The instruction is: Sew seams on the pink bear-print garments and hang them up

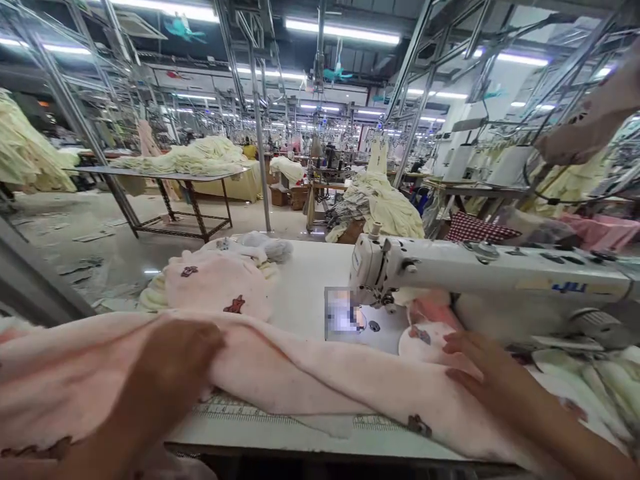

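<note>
A long piece of soft pink fabric (320,373) with small brown bear figures stretches across the front of the white sewing table (310,273). My left hand (175,353), somewhat blurred, is closed on a fold of this fabric at the left. My right hand (480,367) rests on its right part, fingers stretched and thumb apart. Behind the fabric stands a white sewing machine (430,267), its needle area pixelated. Close to my right fingers, a round-edged pink piece (425,339) lies beside the machine bed.
A pile of pink pieces (220,283) sits on the table's left side. Ruler markings (245,410) run along the front edge. More pale cloth (595,380) is heaped at the right. Beyond are a table of yellow garments (200,157), a metal post (260,133) and a checked cushion (477,228).
</note>
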Motion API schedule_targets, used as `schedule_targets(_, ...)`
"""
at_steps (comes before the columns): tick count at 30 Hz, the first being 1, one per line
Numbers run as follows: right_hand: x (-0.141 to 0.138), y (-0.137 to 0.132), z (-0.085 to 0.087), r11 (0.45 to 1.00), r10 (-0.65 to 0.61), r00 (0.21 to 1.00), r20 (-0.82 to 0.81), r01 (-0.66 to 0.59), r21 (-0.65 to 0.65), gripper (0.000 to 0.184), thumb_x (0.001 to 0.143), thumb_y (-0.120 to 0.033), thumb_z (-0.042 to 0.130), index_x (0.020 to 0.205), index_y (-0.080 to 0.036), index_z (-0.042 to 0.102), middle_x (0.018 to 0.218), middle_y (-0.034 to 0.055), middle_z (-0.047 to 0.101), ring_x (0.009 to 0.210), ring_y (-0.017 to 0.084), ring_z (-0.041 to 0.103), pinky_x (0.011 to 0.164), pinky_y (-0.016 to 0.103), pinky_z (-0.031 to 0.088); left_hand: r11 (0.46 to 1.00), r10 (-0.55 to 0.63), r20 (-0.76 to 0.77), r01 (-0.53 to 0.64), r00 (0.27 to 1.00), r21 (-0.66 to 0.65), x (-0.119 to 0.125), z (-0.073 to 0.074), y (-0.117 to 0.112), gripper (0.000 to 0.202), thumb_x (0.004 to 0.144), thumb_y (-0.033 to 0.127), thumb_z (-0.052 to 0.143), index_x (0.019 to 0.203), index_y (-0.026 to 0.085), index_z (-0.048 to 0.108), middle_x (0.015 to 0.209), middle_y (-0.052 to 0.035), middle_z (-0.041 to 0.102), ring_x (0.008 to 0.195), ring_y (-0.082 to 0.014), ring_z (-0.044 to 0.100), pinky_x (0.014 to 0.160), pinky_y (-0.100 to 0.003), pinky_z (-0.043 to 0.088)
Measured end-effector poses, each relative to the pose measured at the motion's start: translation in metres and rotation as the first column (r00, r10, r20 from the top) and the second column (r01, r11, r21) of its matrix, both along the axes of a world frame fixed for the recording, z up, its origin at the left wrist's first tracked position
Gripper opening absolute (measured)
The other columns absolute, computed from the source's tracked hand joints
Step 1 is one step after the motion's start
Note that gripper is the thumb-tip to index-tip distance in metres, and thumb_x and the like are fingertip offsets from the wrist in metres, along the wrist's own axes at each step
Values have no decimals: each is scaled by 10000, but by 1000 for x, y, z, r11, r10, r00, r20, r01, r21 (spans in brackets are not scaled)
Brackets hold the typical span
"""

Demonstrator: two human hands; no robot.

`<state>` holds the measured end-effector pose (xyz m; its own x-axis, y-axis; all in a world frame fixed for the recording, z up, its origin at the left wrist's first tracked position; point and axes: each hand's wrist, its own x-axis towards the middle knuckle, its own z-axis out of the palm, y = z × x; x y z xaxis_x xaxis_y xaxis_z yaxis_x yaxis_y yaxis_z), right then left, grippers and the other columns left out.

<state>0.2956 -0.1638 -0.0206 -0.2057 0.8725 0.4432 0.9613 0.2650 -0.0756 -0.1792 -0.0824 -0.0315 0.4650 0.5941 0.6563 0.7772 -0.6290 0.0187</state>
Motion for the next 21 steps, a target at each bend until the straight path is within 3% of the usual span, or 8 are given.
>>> schedule_targets(3,-20,-13,-4,987,-34,999,3,34,-155,105,741,-299,625,822,-244,588,802,17,658,731,196,645,617,302,527,951,-272,-71,256,960,-174,56,-21,-27,120,861,231,495,960,229,563,889,-26,588,813,-202,529,751,-321,421)
schedule_targets(6,-31,-33,-8,947,44,998,44,-27,-322,138,649,-222,689,738,-251,588,745,-8,648,646,197,629,547,290,494,885,-300,-81,246,950,-395,84,-31,-30,69,845,200,524,860,198,592,867,-45,596,789,-199,536,712,-313,430)
schedule_targets(8,-23,-40,-8,928,86,996,35,-67,-366,85,712,-186,632,689,-252,584,711,-17,649,631,183,630,544,273,486,836,-291,-35,236,956,-494,86,-30,-23,149,854,153,476,743,184,571,830,-35,593,789,-187,544,723,-302,430)
schedule_targets(10,-6,-40,-2,948,11,1000,12,-7,-317,137,810,-198,531,694,-252,580,660,-15,642,592,165,621,519,256,475,768,-271,78,264,959,-584,81,-24,-16,211,874,153,428,696,180,539,795,-19,588,791,-169,551,732,-278,430)
schedule_targets(13,5,-35,12,990,-140,990,15,140,-1,181,877,-279,431,796,-242,588,716,46,649,639,204,619,559,317,470,693,-197,284,338,938,-637,79,-8,-16,236,907,228,395,714,190,527,783,2,588,796,-149,560,724,-236,435)
schedule_targets(16,-28,-32,14,986,2,1000,5,-3,164,162,864,-327,495,982,-238,559,838,66,650,760,213,619,634,321,476,749,-84,397,321,914,-580,88,15,-27,260,931,315,368,735,204,497,693,25,540,664,-128,541,614,-206,426)
schedule_targets(18,-64,-29,4,973,225,974,4,-224,60,372,782,-355,588,1125,-223,528,937,74,659,823,225,616,655,315,485,812,-68,422,296,904,-503,94,35,-39,262,936,334,356,733,215,471,602,47,476,540,-113,488,518,-196,393)
schedule_targets(21,-108,-15,-10,966,234,971,-55,-238,-102,245,738,-168,531,958,-246,607,853,24,672,782,203,612,667,308,472,899,-63,427,237,902,-368,89,69,-54,250,933,341,352,745,234,477,550,59,459,469,-107,451,460,-197,367)
